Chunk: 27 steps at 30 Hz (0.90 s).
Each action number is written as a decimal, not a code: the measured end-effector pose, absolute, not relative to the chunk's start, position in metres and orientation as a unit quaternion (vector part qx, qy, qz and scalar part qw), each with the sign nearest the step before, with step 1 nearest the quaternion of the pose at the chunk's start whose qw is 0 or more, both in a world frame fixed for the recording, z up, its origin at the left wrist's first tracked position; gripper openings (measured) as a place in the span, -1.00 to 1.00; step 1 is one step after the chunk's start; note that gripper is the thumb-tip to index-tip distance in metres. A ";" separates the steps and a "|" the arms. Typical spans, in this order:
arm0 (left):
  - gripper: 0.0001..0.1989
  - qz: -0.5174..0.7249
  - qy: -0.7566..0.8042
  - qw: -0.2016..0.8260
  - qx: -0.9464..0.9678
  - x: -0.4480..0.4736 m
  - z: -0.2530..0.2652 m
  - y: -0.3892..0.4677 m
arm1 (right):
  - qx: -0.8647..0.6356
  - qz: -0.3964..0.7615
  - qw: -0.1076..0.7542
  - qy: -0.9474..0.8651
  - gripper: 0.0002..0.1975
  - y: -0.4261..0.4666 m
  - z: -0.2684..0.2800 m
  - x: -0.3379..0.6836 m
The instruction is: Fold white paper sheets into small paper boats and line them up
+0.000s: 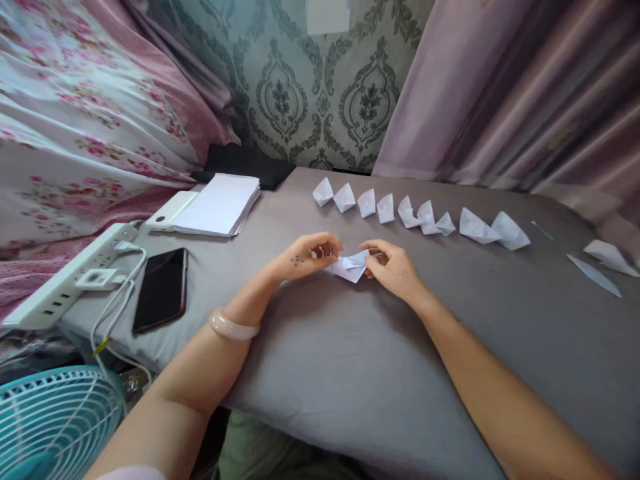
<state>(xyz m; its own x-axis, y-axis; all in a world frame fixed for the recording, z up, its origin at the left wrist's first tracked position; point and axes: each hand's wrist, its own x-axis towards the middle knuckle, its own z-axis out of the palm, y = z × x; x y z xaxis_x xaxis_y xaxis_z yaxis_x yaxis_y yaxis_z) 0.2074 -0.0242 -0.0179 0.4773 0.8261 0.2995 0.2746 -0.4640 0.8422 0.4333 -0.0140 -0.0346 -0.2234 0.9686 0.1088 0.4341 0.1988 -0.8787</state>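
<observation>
A small folded white paper [351, 270] is held between my two hands above the grey cloth surface [350, 353]. My left hand [310, 257] pinches its left corner, with thumb and fingers closed on it. On the opposite side, my right hand [395, 267] grips the right edge. The paper has a pointed lower edge and a raised fold across its upper part. Behind the hands stands a row of several folded paper boats [367, 203], stretching off to the right. The fingertips partly hide the paper's two ends.
A stack of white paper [217, 203] lies at the back left on a white flat device [173, 210]. Nearer are a phone [161, 290], a power strip [75, 273] with cables and a teal fan [55, 427]. More folded paper [610, 257] lies far right. Curtains [450, 87] hang behind.
</observation>
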 end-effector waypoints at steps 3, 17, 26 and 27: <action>-0.86 0.341 0.349 0.312 0.815 0.206 -0.021 -0.025 | -0.510 0.351 0.342 -0.707 -0.80 -0.015 -0.031 0.435; -0.85 0.235 0.356 0.156 0.891 0.206 -0.026 -0.027 | -0.466 0.161 0.108 -0.863 -0.67 -0.030 0.001 0.445; -0.88 0.244 0.388 0.180 0.870 0.206 -0.032 -0.027 | -0.439 0.047 0.027 -0.897 -0.77 -0.036 0.004 0.440; -0.89 0.238 0.389 0.192 0.869 0.206 -0.032 -0.027 | -0.441 0.036 0.035 -0.896 -0.76 -0.036 0.002 0.438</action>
